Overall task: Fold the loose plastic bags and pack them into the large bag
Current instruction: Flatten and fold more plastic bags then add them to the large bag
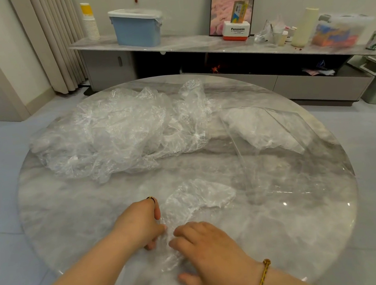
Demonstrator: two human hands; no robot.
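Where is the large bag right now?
In the head view the large bag lies on the right half of the round table, to the right of the crumpled pile of loose bags and beyond the right hand.

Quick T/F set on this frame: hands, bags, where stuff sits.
The left hand and right hand both touch the small crumpled clear plastic bag. True.
The pile of loose clear plastic bags lies on the floor. False: it lies on the round grey marble table.
A braided yellow cord bracelet is on the right wrist. True.
The blue storage box with white lid stands on the table. False: it stands on the long grey sideboard.
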